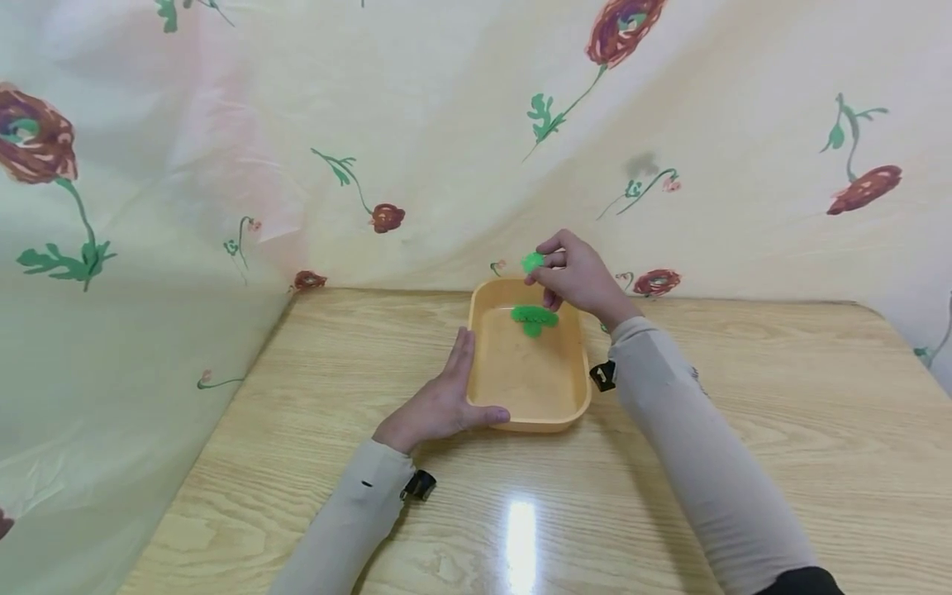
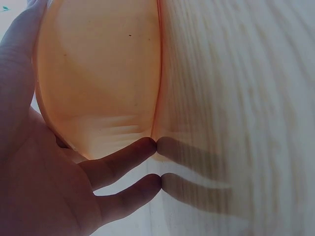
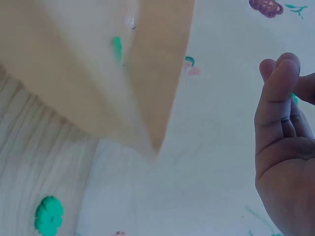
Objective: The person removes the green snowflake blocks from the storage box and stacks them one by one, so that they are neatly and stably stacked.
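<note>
A green flower-shaped piece (image 1: 531,263) is pinched between the thumb and fingers of my right hand (image 1: 583,277), above the far edge of the orange tray (image 1: 528,426). In the right wrist view only a sliver of that piece (image 3: 295,98) shows behind the fingers of the right hand (image 3: 283,162). Inside the tray, towards its far end, lie joined green pieces (image 1: 534,317). My left hand (image 1: 439,405) rests against the tray's left side with straight fingers, its thumb over the near-left corner; the left wrist view shows two fingertips (image 2: 147,143) low beside the tray wall (image 2: 103,73).
Another green flower-shaped piece (image 3: 48,216) lies on the wooden table (image 3: 29,128), just right of the tray; my right wrist mostly hides it in the head view. A flowered cloth (image 1: 446,165) hangs behind the table and along its left side.
</note>
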Available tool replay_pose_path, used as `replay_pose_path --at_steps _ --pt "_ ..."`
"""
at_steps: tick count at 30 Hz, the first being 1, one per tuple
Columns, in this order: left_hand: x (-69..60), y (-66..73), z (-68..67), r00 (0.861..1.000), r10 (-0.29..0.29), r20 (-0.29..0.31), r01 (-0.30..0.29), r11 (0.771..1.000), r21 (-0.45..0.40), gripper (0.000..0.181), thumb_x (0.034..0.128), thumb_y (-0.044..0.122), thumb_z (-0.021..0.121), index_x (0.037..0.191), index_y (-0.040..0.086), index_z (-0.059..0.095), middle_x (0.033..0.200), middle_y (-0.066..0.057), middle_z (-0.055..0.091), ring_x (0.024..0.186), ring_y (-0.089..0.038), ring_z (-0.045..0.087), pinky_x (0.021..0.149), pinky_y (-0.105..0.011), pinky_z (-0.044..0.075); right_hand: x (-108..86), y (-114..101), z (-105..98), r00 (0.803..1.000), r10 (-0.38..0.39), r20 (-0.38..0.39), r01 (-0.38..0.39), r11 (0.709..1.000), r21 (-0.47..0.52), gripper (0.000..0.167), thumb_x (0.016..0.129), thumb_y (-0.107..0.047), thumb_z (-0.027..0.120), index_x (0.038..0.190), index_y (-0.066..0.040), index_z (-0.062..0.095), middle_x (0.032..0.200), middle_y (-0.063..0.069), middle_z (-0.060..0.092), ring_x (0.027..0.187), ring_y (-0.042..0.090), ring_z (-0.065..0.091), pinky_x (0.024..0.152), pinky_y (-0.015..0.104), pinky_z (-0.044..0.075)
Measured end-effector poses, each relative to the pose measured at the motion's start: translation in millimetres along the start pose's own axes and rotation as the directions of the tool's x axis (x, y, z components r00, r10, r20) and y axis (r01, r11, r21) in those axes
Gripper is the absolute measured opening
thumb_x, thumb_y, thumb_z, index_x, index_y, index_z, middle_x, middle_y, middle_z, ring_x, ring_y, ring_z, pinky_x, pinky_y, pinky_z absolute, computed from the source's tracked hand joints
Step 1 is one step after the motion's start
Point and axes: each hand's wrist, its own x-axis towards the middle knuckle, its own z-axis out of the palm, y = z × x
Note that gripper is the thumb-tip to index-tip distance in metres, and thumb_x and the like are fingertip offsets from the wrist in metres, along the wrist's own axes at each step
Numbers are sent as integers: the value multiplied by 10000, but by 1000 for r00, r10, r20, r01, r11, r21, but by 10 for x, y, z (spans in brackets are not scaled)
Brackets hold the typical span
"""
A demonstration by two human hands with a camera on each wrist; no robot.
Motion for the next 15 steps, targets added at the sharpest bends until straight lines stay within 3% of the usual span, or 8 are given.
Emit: replay_pose_path --at_steps 7,15 --pt "12 -11 7 1000 4 -15 -4 1000 -5 1296 826 532 803 1598 186 -179 1661 -21 -227 1516 -234 2 1176 -418 220 -71 135 -150 998 15 -60 -13 1000 22 333 971 -81 607 1236 14 428 1153 268 688 600 325 668 580 398 583" --pt "4 -10 -3 1000 6 -17 -7 1000 -10 1304 820 520 814 1596 186 -180 1665 -29 -217 1515 -223 7 1172 -410 232 -236 291 -341 994 55 -96 -60 997 -53 361 970 -236 687 1230 -36 539 1068 159 698 675 393 669 630 460 577"
